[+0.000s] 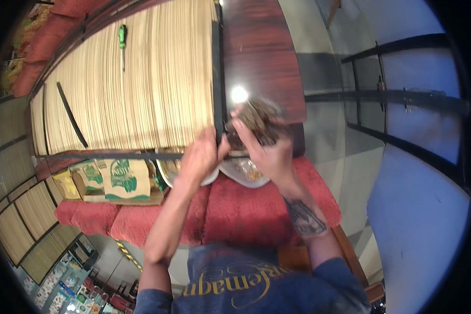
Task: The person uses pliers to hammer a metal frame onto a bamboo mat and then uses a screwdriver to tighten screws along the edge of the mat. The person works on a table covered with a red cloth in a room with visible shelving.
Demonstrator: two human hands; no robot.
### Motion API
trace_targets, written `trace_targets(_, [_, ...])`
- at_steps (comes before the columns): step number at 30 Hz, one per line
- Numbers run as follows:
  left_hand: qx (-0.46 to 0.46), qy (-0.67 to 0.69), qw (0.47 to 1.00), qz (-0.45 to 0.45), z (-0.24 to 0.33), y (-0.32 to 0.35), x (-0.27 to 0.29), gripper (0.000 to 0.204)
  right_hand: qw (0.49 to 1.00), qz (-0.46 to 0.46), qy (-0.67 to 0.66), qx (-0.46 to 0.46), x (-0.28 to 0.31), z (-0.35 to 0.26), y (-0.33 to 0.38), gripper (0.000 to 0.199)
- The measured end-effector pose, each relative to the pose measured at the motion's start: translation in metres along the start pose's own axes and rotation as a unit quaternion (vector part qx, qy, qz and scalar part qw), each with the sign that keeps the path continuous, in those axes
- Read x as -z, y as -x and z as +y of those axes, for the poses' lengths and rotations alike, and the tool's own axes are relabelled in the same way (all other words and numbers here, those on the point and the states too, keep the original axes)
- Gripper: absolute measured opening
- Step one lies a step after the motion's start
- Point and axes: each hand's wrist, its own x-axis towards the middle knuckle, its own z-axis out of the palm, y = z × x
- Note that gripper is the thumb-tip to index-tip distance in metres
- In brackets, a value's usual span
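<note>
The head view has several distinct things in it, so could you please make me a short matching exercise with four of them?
Things:
1. Screwdriver
2. Brown bundle
3. Long cushion
4. Large paper package

Places, colours or states:
A. Red, running below both hands in the picture
B. Tan with green print
C. Lying on the pale ribbed panel
D. At the right hand, blurred

Right pairs: 1-C; 2-D; 3-A; 4-B.
</note>
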Motion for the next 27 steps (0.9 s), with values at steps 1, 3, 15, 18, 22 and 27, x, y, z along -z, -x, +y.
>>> trace_targets(1, [0.001, -0.006, 1.0, 0.004, 0.001, 0.005, -0.001, 0.036, 1.0, -0.004, -0.014, -0.006, -0.001, 0.002, -0.003, 0.033])
trace_targets(3, [0.012, -0.004, 1.0, -0.006, 0.002, -0.001, 0.0, 0.036, 0.987, 0.062, -0.147, -0.019, 0.009, -0.018, -0.013, 0.029])
trace_targets(15, [0.025, 0.003, 0.999, -0.02, 0.009, 0.0, 0.011, 0.036, 0.998, 0.038, -0.043, 0.018, 0.007, -0.015, -0.001, 0.03])
trace_targets(18, [0.013, 0.004, 1.0, -0.015, 0.002, -0.002, 0.006, 0.037, 0.999, 0.016, -0.017, 0.025, -0.004, 0.003, 0.0, 0.03])
trace_targets(22, [0.025, -0.002, 1.0, -0.018, 0.005, 0.006, 0.007, 0.035, 0.991, 0.07, -0.112, 0.003, 0.018, -0.031, -0.006, 0.03])
trace_targets(27, [0.008, -0.004, 1.0, 0.0, 0.008, 0.011, 0.009, 0.035, 0.997, 0.031, -0.069, -0.034, -0.005, 0.003, 0.006, 0.028])
